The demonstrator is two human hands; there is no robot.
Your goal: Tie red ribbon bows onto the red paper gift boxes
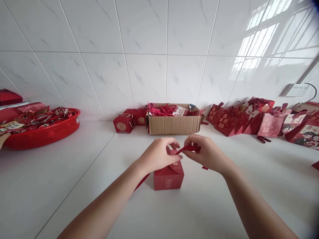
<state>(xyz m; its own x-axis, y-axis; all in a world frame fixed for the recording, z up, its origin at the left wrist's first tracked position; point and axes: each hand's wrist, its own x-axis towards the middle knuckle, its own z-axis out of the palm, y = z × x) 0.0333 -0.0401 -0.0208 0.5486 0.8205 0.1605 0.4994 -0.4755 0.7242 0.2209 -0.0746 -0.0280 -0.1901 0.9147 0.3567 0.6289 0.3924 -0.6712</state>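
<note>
A small red gift box [168, 181] with folded, curved top flaps stands upright on the white counter in front of me. My left hand [160, 154] is curled over the top of the box, with thumb and fingers around a red ribbon [185, 149]. From there the ribbon runs across to my right hand [205, 152], which pinches it just right of the box. One ribbon length [142, 182] trails down by my left wrist, and a short end shows below the right hand. My left fingers partly hide the box top.
A red basin [47, 134] of wrapped sweets stands left, another person's hand [3, 137] at its rim. Against the tiled wall are a cardboard box [173, 125] of red ribbons and tags, and red boxes [124, 123]. Several red gift bags [228, 122] stand right, near a socket strip [296, 90].
</note>
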